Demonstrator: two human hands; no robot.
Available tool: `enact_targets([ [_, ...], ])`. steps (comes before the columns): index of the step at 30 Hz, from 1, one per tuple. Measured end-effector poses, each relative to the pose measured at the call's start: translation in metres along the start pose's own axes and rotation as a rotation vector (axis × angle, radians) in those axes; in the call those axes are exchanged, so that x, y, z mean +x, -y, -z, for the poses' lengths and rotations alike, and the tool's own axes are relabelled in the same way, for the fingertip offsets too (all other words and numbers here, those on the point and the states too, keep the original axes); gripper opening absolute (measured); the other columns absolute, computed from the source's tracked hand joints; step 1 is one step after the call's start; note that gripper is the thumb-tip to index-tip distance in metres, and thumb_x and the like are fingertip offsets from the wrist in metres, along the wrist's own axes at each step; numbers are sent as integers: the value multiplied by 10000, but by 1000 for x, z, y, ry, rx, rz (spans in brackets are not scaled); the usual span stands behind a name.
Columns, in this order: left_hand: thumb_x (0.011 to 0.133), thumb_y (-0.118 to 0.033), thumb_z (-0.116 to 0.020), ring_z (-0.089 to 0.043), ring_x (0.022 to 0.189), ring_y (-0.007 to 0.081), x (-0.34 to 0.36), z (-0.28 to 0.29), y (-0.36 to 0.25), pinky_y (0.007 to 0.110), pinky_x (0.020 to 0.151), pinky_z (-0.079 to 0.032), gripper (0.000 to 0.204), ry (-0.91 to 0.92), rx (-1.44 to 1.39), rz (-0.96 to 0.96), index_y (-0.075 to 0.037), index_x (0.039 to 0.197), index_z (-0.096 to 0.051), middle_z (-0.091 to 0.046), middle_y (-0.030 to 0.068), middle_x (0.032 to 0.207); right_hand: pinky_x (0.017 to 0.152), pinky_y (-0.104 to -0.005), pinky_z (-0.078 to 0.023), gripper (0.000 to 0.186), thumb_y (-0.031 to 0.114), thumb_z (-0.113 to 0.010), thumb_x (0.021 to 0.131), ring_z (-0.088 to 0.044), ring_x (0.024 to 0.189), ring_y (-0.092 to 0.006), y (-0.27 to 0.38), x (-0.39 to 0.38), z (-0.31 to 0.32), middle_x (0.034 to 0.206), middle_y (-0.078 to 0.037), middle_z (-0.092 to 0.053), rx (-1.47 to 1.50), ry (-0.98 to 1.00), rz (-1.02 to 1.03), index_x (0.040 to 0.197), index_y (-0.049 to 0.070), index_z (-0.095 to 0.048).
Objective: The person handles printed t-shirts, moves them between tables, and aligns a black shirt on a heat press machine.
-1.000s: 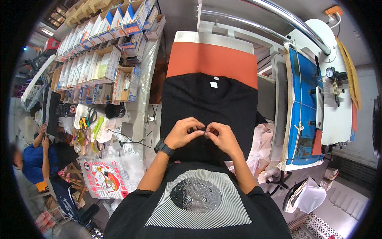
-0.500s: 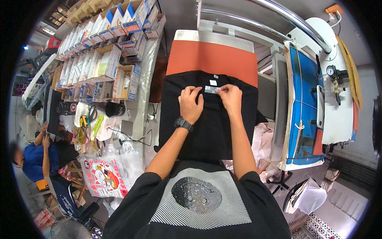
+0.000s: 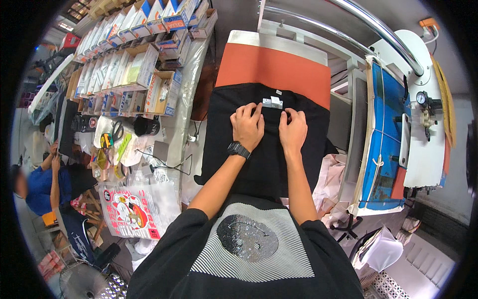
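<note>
A black T-shirt (image 3: 269,164) lies spread over the orange pad of a press bed, its neckline toward the far end. On the shirt just below the collar sits a small transfer label (image 3: 272,103), a pale printed strip with a grey lower band. My left hand (image 3: 247,125) rests on the fabric, fingers stretched out, its index fingertip at the label's left edge. Just below the label's right end is my right hand (image 3: 293,130), fingers bent and thumb apart, with nothing visible between them. A small white neck tag (image 3: 279,92) shows at the collar.
The orange pad (image 3: 274,65) shows beyond the shirt. A heat press with a blue covered platen (image 3: 386,139) and a chrome bar (image 3: 378,30) stands right. At left, a table holds boxes (image 3: 164,92), scissors (image 3: 117,130) and a printed bag (image 3: 132,212). A person in blue (image 3: 40,189) sits far left.
My right hand has let go of the label's right end and drawn back slightly. The label now lies flat, with my left fingertip at its edge. The view has shifted a little.
</note>
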State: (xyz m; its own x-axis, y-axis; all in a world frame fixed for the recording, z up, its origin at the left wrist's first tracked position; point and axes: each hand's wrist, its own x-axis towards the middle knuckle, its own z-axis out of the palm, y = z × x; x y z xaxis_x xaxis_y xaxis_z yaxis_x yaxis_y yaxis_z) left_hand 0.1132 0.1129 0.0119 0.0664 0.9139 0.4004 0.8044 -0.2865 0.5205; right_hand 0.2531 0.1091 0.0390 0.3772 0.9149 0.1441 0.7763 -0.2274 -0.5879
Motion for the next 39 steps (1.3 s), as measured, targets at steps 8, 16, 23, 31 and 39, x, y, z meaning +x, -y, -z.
enact_targets([
  [8,870,-213,-607,-505,1079,250,1,-1,0,424,903,-367,371,7,42,-29,-122,1227,-650,-578,43,1131,784,-379,-395,353,252,-634,892,-545,868,-224,-17,-20,-12,883,-66,-532,-43,-101,238,1208,98,-671],
  [16,871,-251,-622,-504,1091,275,1,-3,1,445,917,-372,378,20,42,-26,-117,1223,-654,-575,72,1159,780,-374,-395,348,250,-633,890,-535,859,-221,-17,-21,-13,883,-60,-532,-74,-97,242,1206,109,-676],
  [23,865,-243,-638,-504,1087,278,2,-2,1,451,920,-382,381,47,56,-16,-126,1227,-655,-570,67,1149,778,-364,-392,350,260,-637,887,-532,856,-212,-18,-19,-15,873,-48,-523,-71,-101,235,1203,116,-685],
  [31,854,-246,-652,-498,1091,274,2,-4,0,445,917,-373,395,89,65,2,-138,1234,-659,-572,51,1153,760,-357,-386,344,269,-656,874,-532,841,-202,-23,-18,-17,853,-42,-517,-43,-90,201,1186,132,-700],
  [39,846,-247,-656,-498,1084,272,4,-9,1,446,913,-375,402,74,39,6,-145,1235,-660,-569,45,1153,777,-354,-382,332,249,-653,877,-523,838,-198,-25,-16,-18,851,-40,-513,-21,-85,203,1181,126,-704],
])
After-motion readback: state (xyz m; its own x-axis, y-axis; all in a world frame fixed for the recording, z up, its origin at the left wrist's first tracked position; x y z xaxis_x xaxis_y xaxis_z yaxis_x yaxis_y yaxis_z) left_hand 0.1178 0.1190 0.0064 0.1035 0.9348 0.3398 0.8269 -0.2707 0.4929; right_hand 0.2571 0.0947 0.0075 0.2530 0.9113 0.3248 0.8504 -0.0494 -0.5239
